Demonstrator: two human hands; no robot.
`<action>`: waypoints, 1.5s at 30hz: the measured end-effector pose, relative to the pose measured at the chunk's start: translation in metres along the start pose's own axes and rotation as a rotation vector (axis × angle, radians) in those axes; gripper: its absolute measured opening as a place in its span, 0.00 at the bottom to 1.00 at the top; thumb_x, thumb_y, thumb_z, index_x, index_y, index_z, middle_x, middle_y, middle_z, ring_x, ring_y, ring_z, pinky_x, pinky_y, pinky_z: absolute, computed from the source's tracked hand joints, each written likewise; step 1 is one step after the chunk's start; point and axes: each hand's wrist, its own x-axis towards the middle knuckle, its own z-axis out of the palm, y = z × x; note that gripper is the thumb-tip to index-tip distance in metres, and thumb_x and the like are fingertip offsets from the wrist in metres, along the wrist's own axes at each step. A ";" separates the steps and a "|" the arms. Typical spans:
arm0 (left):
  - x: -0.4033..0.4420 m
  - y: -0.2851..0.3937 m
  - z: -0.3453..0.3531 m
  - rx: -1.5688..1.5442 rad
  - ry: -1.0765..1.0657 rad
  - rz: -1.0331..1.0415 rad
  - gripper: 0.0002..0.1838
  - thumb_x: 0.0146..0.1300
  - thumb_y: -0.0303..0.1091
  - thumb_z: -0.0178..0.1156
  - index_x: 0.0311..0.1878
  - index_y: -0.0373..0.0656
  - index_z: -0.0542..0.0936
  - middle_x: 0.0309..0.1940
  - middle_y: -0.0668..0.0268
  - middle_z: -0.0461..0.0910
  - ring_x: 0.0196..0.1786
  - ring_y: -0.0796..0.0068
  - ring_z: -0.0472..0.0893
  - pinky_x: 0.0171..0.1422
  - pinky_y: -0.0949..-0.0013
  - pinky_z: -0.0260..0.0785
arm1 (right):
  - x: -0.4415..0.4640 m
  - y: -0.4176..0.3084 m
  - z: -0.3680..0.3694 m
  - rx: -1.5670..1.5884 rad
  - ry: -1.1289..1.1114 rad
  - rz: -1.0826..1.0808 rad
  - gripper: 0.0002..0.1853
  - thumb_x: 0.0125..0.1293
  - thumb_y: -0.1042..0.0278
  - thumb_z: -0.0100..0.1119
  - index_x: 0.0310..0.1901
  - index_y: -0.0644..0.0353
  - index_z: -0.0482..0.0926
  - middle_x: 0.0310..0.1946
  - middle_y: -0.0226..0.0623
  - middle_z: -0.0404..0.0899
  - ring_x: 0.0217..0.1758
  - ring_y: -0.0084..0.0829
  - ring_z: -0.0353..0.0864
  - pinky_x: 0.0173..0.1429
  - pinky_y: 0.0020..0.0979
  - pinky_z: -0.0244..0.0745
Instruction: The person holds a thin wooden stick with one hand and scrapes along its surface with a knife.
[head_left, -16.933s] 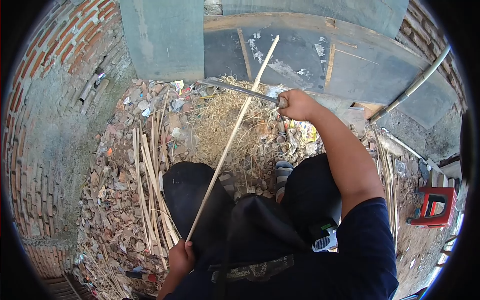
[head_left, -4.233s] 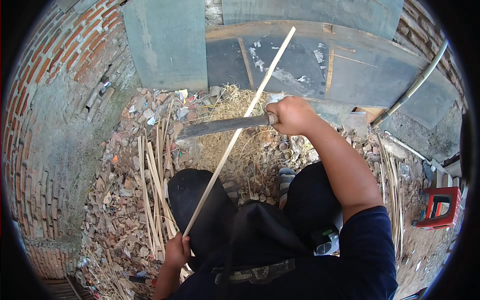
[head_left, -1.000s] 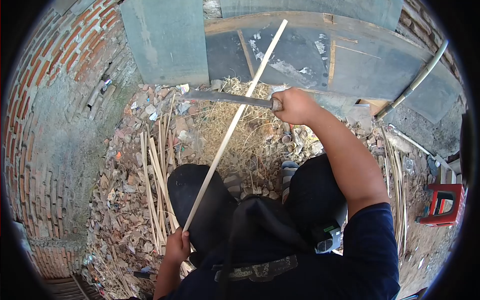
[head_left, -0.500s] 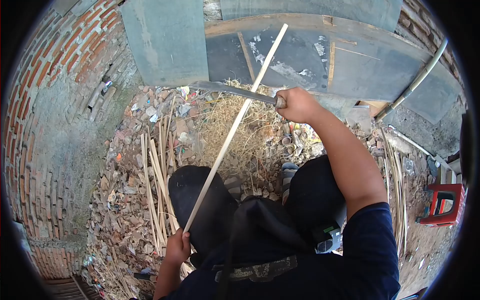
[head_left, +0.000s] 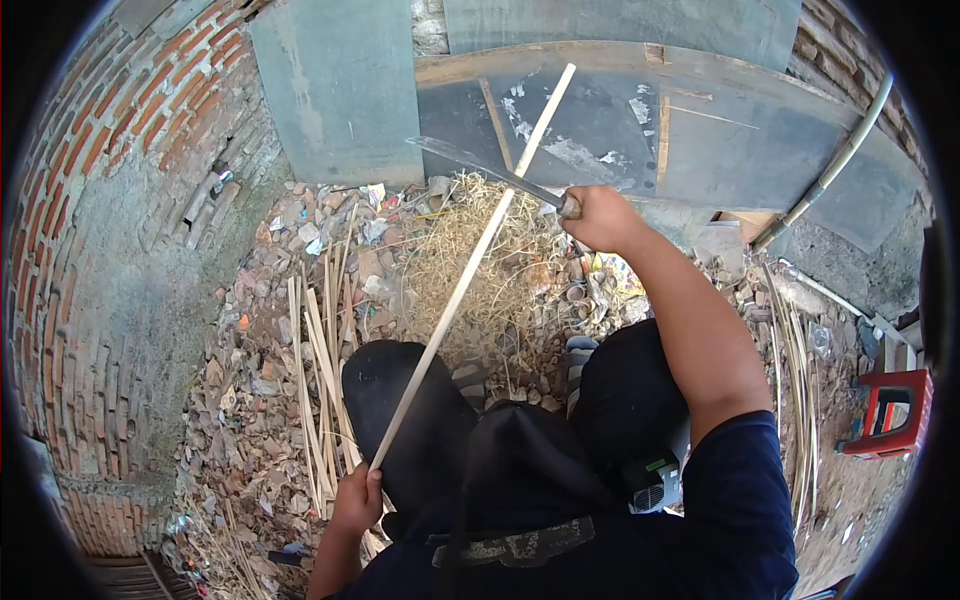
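A long pale strip, seemingly bamboo or wood (head_left: pixel 452 305), slants from lower left up across my left knee. Its near end is gripped in my left hand (head_left: pixel 356 498), fingers closed. My right hand (head_left: pixel 603 219) is wrapped round the handle of a long-bladed machete (head_left: pixel 470 160). The blade crosses the strip in its upper part and points up to the left, touching or very near it. Below that crossing lies a heap of curly pale shavings (head_left: pixel 475 250) on the ground.
Several similar strips lie on the rubble at left (head_left: pixel 318 390), and more strips (head_left: pixel 793 390) at right. A red plastic stool (head_left: pixel 888 412) stands far right. Grey boards (head_left: pixel 560 120) lean ahead, a brick wall (head_left: pixel 100 250) rises on the left, and a pole (head_left: pixel 825 165) leans right.
The machete's blade has tilted, its tip rising and shifting right. My right hand has moved slightly right and down. The strip's far end sits slightly lower; my left hand keeps its grip.
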 end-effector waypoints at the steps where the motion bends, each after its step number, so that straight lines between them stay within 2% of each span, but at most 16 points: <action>1: 0.001 0.000 0.003 -0.013 0.014 0.009 0.17 0.79 0.38 0.51 0.34 0.36 0.71 0.21 0.42 0.75 0.28 0.32 0.78 0.30 0.46 0.67 | -0.005 -0.006 -0.003 -0.028 -0.024 -0.036 0.14 0.55 0.62 0.65 0.43 0.55 0.84 0.37 0.47 0.87 0.44 0.52 0.87 0.54 0.51 0.81; 6: 0.007 -0.001 0.008 0.011 0.029 0.012 0.17 0.78 0.38 0.52 0.33 0.36 0.71 0.20 0.42 0.73 0.28 0.31 0.77 0.30 0.44 0.65 | -0.017 -0.034 -0.015 -0.342 -0.126 -0.296 0.12 0.55 0.61 0.65 0.39 0.55 0.82 0.32 0.45 0.86 0.43 0.51 0.87 0.53 0.51 0.81; 7: 0.008 -0.002 0.007 0.016 0.032 0.019 0.17 0.78 0.37 0.52 0.33 0.36 0.71 0.20 0.42 0.73 0.28 0.31 0.77 0.30 0.44 0.65 | -0.011 -0.026 -0.014 -0.270 -0.114 -0.241 0.14 0.55 0.61 0.65 0.43 0.54 0.84 0.35 0.46 0.87 0.44 0.52 0.87 0.54 0.50 0.81; 10: 0.005 0.003 0.002 0.010 0.018 0.009 0.16 0.77 0.36 0.53 0.33 0.36 0.70 0.20 0.42 0.73 0.28 0.31 0.77 0.30 0.44 0.65 | 0.018 0.013 0.007 0.027 0.032 0.174 0.17 0.57 0.61 0.64 0.48 0.53 0.85 0.41 0.48 0.88 0.48 0.52 0.87 0.56 0.50 0.81; 11: 0.005 0.003 -0.003 0.013 0.012 0.013 0.16 0.77 0.36 0.53 0.33 0.36 0.70 0.20 0.42 0.73 0.28 0.31 0.77 0.30 0.44 0.65 | 0.018 0.021 0.017 -0.004 0.099 0.161 0.15 0.59 0.59 0.66 0.44 0.57 0.84 0.38 0.51 0.87 0.46 0.53 0.87 0.53 0.49 0.81; 14: 0.001 0.004 -0.009 0.012 -0.008 -0.001 0.16 0.78 0.37 0.53 0.34 0.36 0.71 0.20 0.42 0.73 0.28 0.31 0.77 0.30 0.44 0.65 | 0.007 0.009 -0.001 -0.081 0.016 0.185 0.20 0.59 0.60 0.64 0.53 0.56 0.85 0.48 0.51 0.87 0.54 0.51 0.86 0.59 0.48 0.81; 18: 0.003 0.003 -0.004 -0.032 -0.018 0.019 0.17 0.79 0.38 0.52 0.33 0.36 0.71 0.19 0.43 0.73 0.27 0.32 0.76 0.29 0.46 0.65 | -0.004 0.007 -0.006 -0.039 0.049 0.001 0.19 0.57 0.60 0.65 0.51 0.52 0.85 0.39 0.48 0.88 0.46 0.51 0.87 0.53 0.50 0.82; 21: 0.006 0.002 0.001 -0.043 -0.009 0.032 0.19 0.79 0.39 0.51 0.32 0.36 0.71 0.19 0.44 0.72 0.26 0.33 0.76 0.29 0.47 0.65 | -0.009 0.003 -0.011 -0.220 -0.013 -0.199 0.15 0.56 0.61 0.66 0.47 0.51 0.85 0.35 0.45 0.88 0.43 0.51 0.88 0.51 0.50 0.82; 24: 0.007 0.004 0.002 -0.028 0.009 0.027 0.20 0.80 0.41 0.50 0.31 0.36 0.70 0.19 0.44 0.72 0.25 0.35 0.76 0.30 0.48 0.65 | -0.004 0.013 -0.008 -0.175 0.087 -0.079 0.14 0.56 0.61 0.66 0.44 0.50 0.85 0.34 0.45 0.87 0.44 0.50 0.88 0.50 0.50 0.82; 25: 0.005 0.004 0.001 -0.020 0.011 0.026 0.21 0.80 0.41 0.50 0.31 0.36 0.70 0.19 0.45 0.72 0.25 0.36 0.76 0.30 0.48 0.65 | 0.003 0.019 -0.004 -0.077 0.082 0.087 0.15 0.57 0.60 0.65 0.46 0.51 0.85 0.37 0.46 0.88 0.45 0.51 0.88 0.52 0.50 0.82; 29: 0.001 0.002 -0.006 -0.045 0.007 0.027 0.22 0.80 0.43 0.50 0.31 0.36 0.71 0.18 0.46 0.73 0.24 0.38 0.76 0.30 0.50 0.66 | 0.009 0.034 0.013 -0.048 0.113 0.154 0.18 0.60 0.55 0.66 0.50 0.54 0.85 0.41 0.50 0.88 0.49 0.54 0.87 0.56 0.50 0.81; 32: -0.005 0.001 -0.007 -0.101 -0.019 -0.005 0.22 0.81 0.44 0.47 0.34 0.36 0.73 0.18 0.51 0.71 0.22 0.50 0.74 0.30 0.55 0.65 | 0.002 0.023 -0.003 -0.021 0.143 0.160 0.20 0.61 0.54 0.67 0.51 0.54 0.84 0.41 0.50 0.88 0.49 0.53 0.87 0.56 0.50 0.82; 33: -0.005 0.004 -0.008 -0.083 -0.004 -0.007 0.24 0.81 0.46 0.50 0.31 0.36 0.72 0.18 0.48 0.73 0.24 0.40 0.77 0.30 0.52 0.68 | -0.001 0.022 -0.005 -0.023 0.158 0.166 0.20 0.61 0.54 0.67 0.51 0.54 0.84 0.40 0.50 0.88 0.49 0.53 0.87 0.56 0.50 0.82; 38: -0.011 0.018 -0.008 0.068 0.110 -0.027 0.21 0.78 0.44 0.54 0.31 0.38 0.73 0.19 0.47 0.76 0.25 0.39 0.78 0.30 0.48 0.68 | -0.009 0.031 -0.009 -0.194 0.218 0.123 0.19 0.62 0.55 0.68 0.52 0.53 0.83 0.39 0.48 0.88 0.49 0.51 0.88 0.55 0.50 0.83; 42: -0.013 0.021 -0.007 0.245 0.201 -0.033 0.17 0.75 0.42 0.58 0.32 0.40 0.74 0.21 0.47 0.78 0.27 0.37 0.80 0.31 0.44 0.70 | -0.010 0.026 -0.015 -0.320 0.115 0.150 0.18 0.64 0.55 0.67 0.53 0.52 0.82 0.42 0.48 0.88 0.50 0.51 0.88 0.56 0.50 0.83; 45: -0.010 0.024 -0.007 0.212 0.230 0.006 0.17 0.74 0.42 0.59 0.32 0.40 0.73 0.22 0.47 0.79 0.28 0.37 0.80 0.32 0.44 0.71 | -0.010 0.020 -0.016 -0.302 0.080 0.158 0.19 0.65 0.55 0.66 0.54 0.53 0.82 0.44 0.48 0.88 0.50 0.51 0.88 0.56 0.50 0.83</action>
